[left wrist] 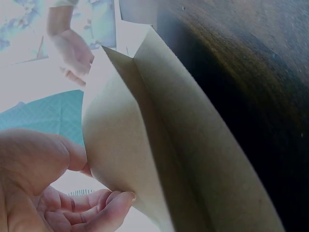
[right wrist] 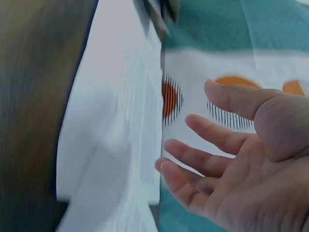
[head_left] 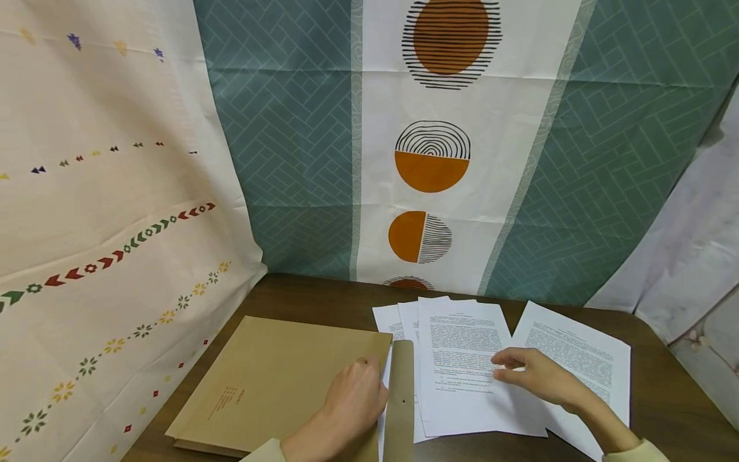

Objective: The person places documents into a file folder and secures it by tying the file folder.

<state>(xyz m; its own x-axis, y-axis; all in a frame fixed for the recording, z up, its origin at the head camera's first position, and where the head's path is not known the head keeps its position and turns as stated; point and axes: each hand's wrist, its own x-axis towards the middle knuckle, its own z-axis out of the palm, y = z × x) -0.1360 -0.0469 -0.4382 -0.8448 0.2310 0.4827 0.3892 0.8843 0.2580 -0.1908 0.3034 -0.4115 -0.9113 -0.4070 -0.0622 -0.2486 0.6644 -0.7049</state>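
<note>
A brown cardboard folder lies at the left of the table, with small red print on its cover. My left hand grips the right edge of that cover. In the left wrist view the thumb and fingers hold the bent cover. White paper shows inside, beside a narrow brown flap with a small hole. My right hand hovers over printed sheets, its fingers loosely spread and holding nothing. From the right wrist view, the right hand appears apart from the paper.
Another printed sheet lies at the right, partly under the others. The dark wooden table meets a patterned cloth behind and a light cloth along its left side.
</note>
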